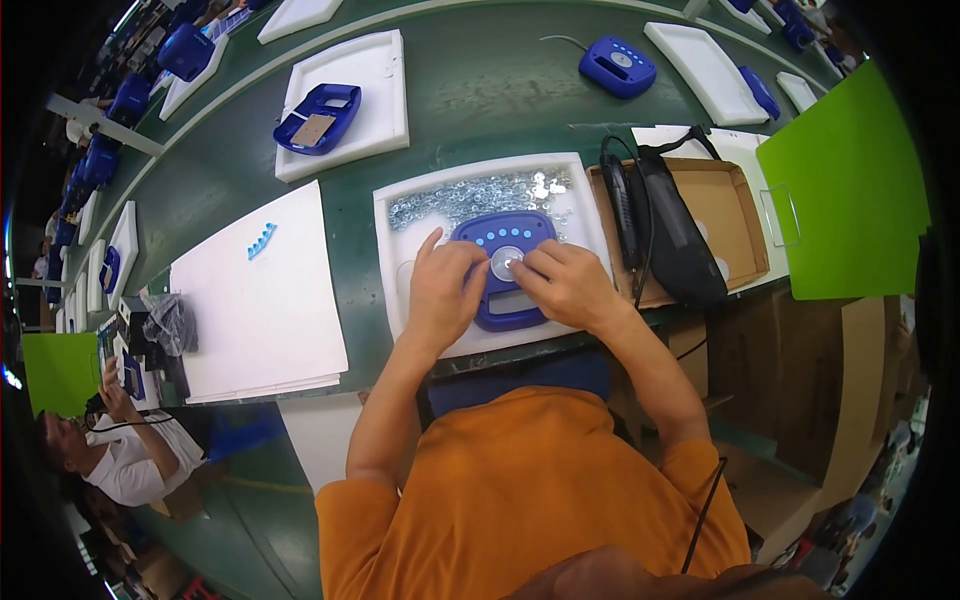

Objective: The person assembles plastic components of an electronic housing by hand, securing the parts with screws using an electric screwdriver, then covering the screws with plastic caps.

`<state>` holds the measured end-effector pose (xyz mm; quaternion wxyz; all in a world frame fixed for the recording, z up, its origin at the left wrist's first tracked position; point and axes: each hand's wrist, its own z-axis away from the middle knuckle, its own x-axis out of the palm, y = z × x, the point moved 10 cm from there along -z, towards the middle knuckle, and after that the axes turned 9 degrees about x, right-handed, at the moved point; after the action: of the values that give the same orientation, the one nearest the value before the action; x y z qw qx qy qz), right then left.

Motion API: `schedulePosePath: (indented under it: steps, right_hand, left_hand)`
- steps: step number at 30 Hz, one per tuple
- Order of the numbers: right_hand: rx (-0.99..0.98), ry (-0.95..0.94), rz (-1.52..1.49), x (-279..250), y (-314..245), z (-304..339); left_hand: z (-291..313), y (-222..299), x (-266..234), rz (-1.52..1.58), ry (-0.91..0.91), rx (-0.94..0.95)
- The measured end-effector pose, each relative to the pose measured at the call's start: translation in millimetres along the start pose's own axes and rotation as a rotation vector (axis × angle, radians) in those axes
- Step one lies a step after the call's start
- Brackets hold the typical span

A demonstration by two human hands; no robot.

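Note:
A blue plastic housing (513,321) with a row of light-blue buttons lies in a white foam tray (388,300) in front of me. At its middle sits a clear round disc (506,258). My left hand (445,285) is at the disc's left edge, thumb and forefinger pinched together. From the right, my right hand (570,285) puts its closed fingertips onto the disc. Whatever either pinch holds is too small or too covered to name. Many small shiny clear rings (450,200) are spread along the far side of the tray.
A cardboard tray (745,210) on the right holds a dark handheld tool (622,215) and a black pouch (682,240). White sheets (260,320) with a light-blue strip (262,241) lie left. Farther off are another blue housing (617,66) and an opened one (320,120) on foam. A co-worker (140,450) sits left.

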<state>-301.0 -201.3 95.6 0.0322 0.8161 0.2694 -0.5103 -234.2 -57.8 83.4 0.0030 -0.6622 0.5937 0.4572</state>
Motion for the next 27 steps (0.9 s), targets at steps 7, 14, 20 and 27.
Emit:
schedulePosePath:
  steps: [7, 14, 20, 27]
  right_hand:
    - [0.183, 0.141, -0.038, -27, 21, 12]
    - [0.204, 0.126, -0.07, -31, 19, 21]
    - [0.208, 0.134, -0.073, -30, 21, 23]
    - [0.24, 0.11, -0.13, -23, 15, 22]
  left_hand:
    - [-9, 27, 31, -0.34, -0.15, 0.286]
    - [-9, 41, 41, -0.403, -0.226, 0.4]
    - [-3, 47, 40, -0.424, -0.31, 0.404]
    - [10, 26, 21, -0.27, -0.182, 0.15]
